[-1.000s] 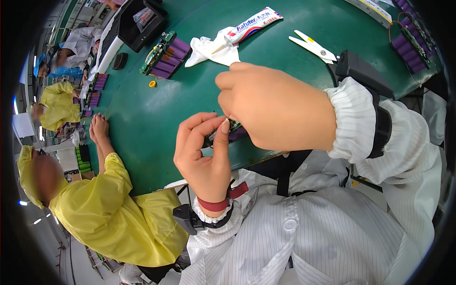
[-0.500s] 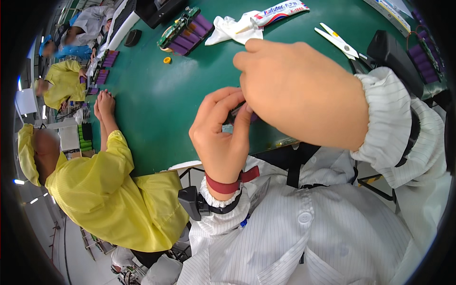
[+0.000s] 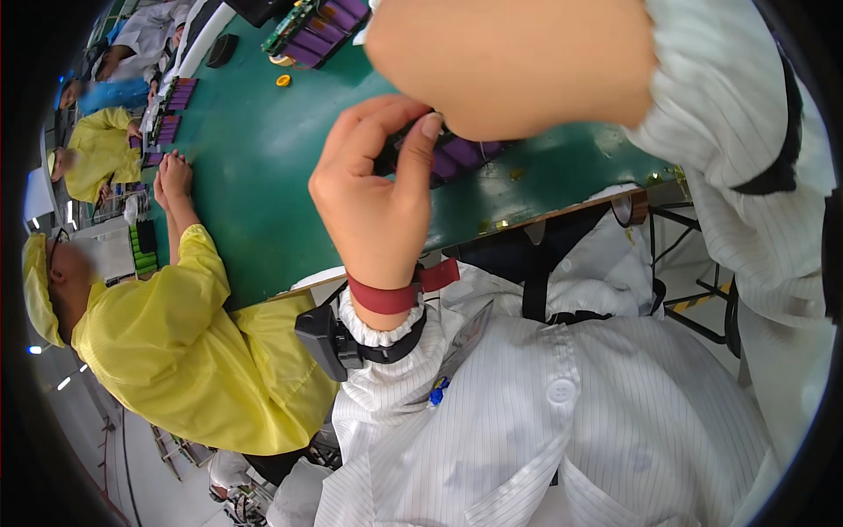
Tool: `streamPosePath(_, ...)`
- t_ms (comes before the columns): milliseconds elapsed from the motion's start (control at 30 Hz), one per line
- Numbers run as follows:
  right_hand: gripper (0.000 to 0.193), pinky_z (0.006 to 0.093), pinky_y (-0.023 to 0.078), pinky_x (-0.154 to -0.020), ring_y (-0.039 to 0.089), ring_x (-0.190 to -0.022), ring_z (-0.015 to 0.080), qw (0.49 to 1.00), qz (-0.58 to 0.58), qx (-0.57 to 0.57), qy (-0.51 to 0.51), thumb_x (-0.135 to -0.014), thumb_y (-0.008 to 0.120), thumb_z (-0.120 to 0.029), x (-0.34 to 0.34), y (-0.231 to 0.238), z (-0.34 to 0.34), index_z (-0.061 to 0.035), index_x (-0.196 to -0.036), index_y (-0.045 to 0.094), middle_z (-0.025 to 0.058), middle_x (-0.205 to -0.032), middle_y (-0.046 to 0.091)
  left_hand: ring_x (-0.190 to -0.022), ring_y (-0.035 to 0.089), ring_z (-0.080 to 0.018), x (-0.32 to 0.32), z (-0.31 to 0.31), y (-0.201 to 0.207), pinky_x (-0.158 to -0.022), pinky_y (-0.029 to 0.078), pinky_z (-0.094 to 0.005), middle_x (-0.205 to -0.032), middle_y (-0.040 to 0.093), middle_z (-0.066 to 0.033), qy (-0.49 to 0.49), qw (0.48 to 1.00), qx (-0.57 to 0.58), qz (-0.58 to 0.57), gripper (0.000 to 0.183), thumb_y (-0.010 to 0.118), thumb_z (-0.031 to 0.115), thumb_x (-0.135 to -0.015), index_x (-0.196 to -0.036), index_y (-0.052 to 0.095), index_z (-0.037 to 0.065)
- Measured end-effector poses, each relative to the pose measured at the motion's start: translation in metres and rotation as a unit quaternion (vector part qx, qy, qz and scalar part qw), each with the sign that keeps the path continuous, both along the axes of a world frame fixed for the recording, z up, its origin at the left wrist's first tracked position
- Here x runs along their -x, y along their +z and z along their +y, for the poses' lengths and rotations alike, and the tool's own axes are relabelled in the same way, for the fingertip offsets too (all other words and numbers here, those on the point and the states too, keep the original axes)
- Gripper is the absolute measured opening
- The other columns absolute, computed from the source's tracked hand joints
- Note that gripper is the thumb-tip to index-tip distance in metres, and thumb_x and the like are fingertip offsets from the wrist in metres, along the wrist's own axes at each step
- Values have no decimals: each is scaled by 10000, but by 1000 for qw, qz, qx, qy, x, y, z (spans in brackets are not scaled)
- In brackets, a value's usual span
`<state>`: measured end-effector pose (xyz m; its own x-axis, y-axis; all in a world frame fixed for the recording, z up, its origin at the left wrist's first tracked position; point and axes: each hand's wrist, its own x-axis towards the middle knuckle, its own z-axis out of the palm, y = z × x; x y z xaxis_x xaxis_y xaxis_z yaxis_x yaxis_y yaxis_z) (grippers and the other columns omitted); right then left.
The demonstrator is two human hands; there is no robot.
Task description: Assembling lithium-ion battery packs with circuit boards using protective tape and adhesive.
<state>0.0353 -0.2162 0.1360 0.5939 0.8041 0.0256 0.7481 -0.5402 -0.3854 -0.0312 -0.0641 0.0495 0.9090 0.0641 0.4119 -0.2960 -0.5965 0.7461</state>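
A battery pack (image 3: pixel 461 158) with purple cells lies low over the near part of the green table, partly hidden by both hands. My left hand (image 3: pixel 373 189), with a red band at its wrist, is closed round the pack's left end, thumb and fingers bent together. Across the pack's far side reaches my right hand (image 3: pixel 439 66); only its back and wrist show at the top of the view. Its fingers are hidden, so whether they grip anything does not show.
Another purple battery pack with a green circuit board (image 3: pixel 316 33) stands at the far left, near a small yellow ring (image 3: pixel 283 80). A tape roll (image 3: pixel 629 209) hangs by the table's front edge. A co-worker in yellow (image 3: pixel 184 342) sits at left, hands clasped on the green table (image 3: pixel 263 176).
My right hand has moved up and away, uncovering more of the purple pack by my left hand. The view has shifted; the glue tube and scissors no longer show.
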Motion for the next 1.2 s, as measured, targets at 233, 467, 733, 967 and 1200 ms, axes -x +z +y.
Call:
streamPosePath(233,92,350,515,-603,648,-693,281,1000,11,-25,13,-647,636,-96,-9,-9,11,-4,-655,629,151,-706,635,-735,609,-173,3,5,-3,-682,471,-256,-856,656,-91,23,1000,7,19,100,701,-3,-766,-840,649,-48)
streamPosePath(467,90,349,512,-598,645,-687,278,998,6,-62,3,-648,635,-95,-8,-18,4,-5,-656,630,148,-703,634,-775,603,-180,2,6,-6,-726,471,-267,-868,655,-93,11,1000,-9,6,111,698,15,-783,-864,650,-45)
streamPosePath(733,89,348,508,-591,641,-680,274,991,-16,-131,-36,-649,635,-94,11,-39,-21,-6,-658,632,144,-699,633,-754,572,-146,3,1,-5,-690,447,-245,-853,635,-75,12,999,31,32,112,686,-19,-785,-882,642,-56)
streamPosePath(967,87,346,504,-585,638,-673,271,986,-26,-152,-66,-650,634,-93,18,-51,-39,-6,-660,633,142,-696,633,-689,587,-101,-2,6,-5,-660,458,-216,-769,664,-63,-1,999,-19,38,131,684,46,-861,-927,660,-65)
streamPosePath(1200,86,345,501,-579,634,-667,268,984,-15,-166,-61,-651,634,-92,17,-53,-31,-7,-661,634,139,-693,632,-726,598,-100,-1,6,-1,-685,459,-211,-838,674,-69,-8,999,11,39,128,651,32,-877,-951,657,-73)
